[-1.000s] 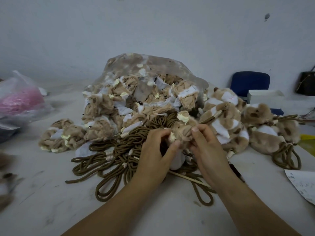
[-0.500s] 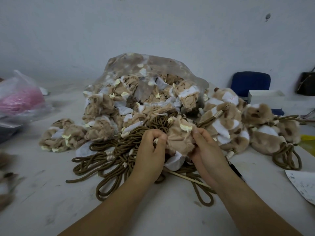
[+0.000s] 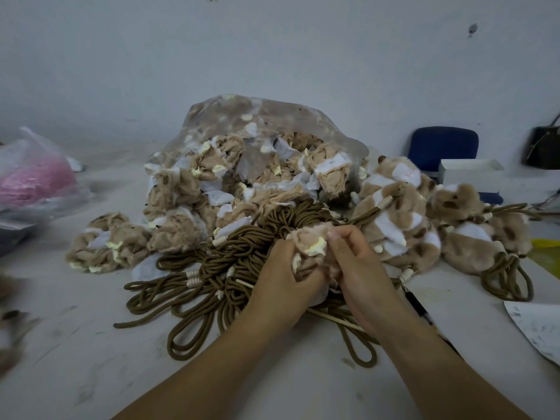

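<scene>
Far left: pink-filled plastic bag [image 3: 33, 180]. Centre: clear sack [image 3: 272, 116] spilling tan plush skins, with tangled brown cords [image 3: 212, 277] heaped before it and crowding the hands. Right: finished plush toys [image 3: 403, 219]; paper sheet [image 3: 536, 325] at the frame's right edge. Bare counter [image 3: 75, 359] lay open at lower left. Left hand [image 3: 281, 286] and right hand [image 3: 360, 277], both curled, gripped one plush skin [image 3: 306, 237] above the cords, centre frame.
</scene>
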A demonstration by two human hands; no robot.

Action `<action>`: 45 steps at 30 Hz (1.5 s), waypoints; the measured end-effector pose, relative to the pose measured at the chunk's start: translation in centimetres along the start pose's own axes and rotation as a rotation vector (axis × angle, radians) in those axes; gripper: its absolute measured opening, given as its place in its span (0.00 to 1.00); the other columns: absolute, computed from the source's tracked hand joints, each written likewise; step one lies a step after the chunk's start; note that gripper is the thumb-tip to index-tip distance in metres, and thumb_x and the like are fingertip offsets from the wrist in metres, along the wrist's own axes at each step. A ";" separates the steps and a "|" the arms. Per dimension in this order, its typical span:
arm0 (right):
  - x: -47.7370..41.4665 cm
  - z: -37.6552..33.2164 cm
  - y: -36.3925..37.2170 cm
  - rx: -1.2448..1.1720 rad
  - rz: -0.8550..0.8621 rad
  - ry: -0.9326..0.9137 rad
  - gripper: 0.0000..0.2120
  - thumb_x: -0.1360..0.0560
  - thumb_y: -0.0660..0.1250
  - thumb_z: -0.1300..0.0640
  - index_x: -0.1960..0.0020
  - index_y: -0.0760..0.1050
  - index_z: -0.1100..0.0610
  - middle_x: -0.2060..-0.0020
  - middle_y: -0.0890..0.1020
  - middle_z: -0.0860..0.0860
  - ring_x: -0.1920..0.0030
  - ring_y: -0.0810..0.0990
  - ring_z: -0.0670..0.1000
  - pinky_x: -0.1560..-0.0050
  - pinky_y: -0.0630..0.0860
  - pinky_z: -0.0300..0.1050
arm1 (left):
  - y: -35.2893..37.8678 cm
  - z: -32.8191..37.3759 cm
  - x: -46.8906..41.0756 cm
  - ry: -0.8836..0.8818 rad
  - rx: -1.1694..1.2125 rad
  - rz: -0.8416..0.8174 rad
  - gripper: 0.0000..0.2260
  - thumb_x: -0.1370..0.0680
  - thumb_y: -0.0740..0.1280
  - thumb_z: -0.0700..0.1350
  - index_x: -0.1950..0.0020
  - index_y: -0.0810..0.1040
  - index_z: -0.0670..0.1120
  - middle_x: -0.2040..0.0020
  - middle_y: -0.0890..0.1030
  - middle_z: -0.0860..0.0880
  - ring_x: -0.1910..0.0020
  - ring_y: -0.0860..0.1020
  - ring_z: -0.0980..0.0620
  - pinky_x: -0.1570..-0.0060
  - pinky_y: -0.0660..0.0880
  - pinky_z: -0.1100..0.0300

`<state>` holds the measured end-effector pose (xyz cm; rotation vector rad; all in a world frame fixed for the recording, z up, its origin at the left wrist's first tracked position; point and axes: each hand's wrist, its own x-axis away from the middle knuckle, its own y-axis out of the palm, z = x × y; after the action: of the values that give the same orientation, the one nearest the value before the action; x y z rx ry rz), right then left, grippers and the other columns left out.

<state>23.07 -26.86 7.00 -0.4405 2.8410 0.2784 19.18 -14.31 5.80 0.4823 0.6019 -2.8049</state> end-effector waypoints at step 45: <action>0.1 1.5 0.3 0.549 0.076 -0.204 0.14 0.28 0.70 0.51 0.51 0.66 0.39 0.51 0.74 0.46 0.54 0.74 0.38 0.58 0.73 0.29 | -1.4 -0.1 -0.6 -0.330 0.922 -0.005 0.20 0.23 0.66 0.51 0.38 0.81 0.39 0.41 0.82 0.39 0.40 0.81 0.43 0.41 0.78 0.51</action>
<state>23.22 -26.29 5.56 -0.1747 2.5843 -0.4144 19.36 -12.96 6.38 0.1342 -0.7900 -2.9137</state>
